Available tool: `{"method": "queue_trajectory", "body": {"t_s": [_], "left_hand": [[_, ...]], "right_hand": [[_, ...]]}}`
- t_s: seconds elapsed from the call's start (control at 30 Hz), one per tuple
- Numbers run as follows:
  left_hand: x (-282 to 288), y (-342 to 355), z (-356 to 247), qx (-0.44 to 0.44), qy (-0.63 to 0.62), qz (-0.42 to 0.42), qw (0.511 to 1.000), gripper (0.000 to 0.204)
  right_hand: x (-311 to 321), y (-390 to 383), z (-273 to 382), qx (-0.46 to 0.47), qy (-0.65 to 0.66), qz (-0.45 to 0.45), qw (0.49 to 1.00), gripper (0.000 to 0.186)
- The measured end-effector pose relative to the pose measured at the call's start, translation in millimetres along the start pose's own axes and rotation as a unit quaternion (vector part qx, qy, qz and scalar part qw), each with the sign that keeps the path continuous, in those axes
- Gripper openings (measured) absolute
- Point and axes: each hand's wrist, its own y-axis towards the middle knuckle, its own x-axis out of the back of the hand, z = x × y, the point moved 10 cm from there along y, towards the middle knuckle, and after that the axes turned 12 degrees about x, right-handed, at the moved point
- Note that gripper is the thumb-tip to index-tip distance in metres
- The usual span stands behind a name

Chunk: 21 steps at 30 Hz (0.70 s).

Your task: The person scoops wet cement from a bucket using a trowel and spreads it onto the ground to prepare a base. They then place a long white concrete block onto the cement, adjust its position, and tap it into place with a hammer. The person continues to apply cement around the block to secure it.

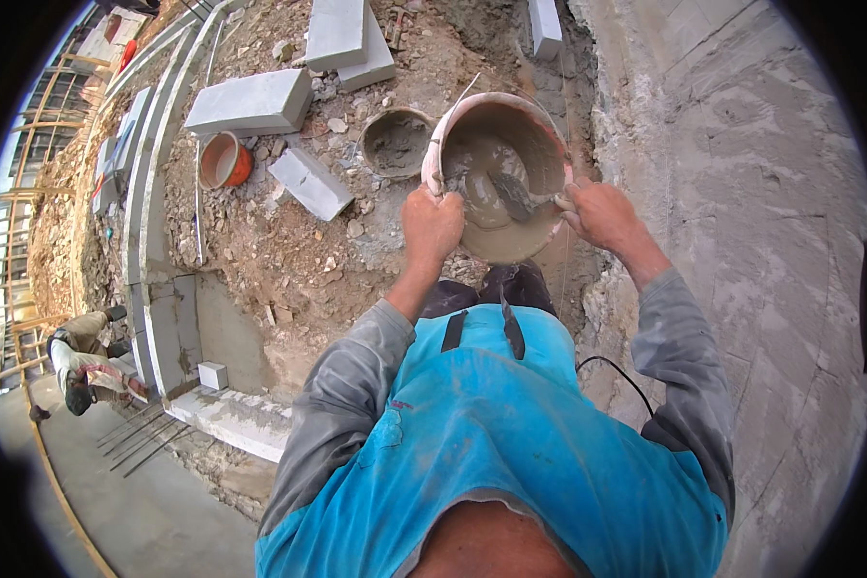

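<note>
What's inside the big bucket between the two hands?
Wet grey mix, with a trowel-like tool partly in it. The mix covers the bottom of the bucket, so its depth can't be told.

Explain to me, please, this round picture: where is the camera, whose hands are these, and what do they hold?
There is no machine: these are a person's bare hands, seen from above by a head-worn camera whose wide lens bends straight edges. The left hand grips a bucket of wet grey mix at its left edge. The right hand is opposite, by a trowel in the mix; its exact grip is unclear. Pale blocks and an orange bucket lie on the stony ground.
</note>
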Motion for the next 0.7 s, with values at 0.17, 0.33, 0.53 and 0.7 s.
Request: {"method": "queue_trajectory", "body": {"t_s": [0.17, 0.33, 0.53, 0.7], "left_hand": [[-9, 22, -19, 0.001, 0.027, 0.004, 1.0, 0.025], [-28, 58, -22, -0.008, 0.066, 0.01, 0.998, 0.027], [-78, 128, -20, 0.003, 0.1, 0.001, 0.995, 0.028], [-141, 219, -24, 0.057, 0.085, 0.022, 0.995, 0.029]], "right_hand": [[-43, 17, -6, 0.013, 0.087, -0.024, 0.996, 0.029], [-55, 52, -13, 0.044, 0.176, -0.062, 0.981, 0.03], [-88, 109, -71, 0.042, 0.317, -0.077, 0.945, 0.035], [-96, 171, -172, 0.008, 0.43, -0.123, 0.894, 0.038]]}}
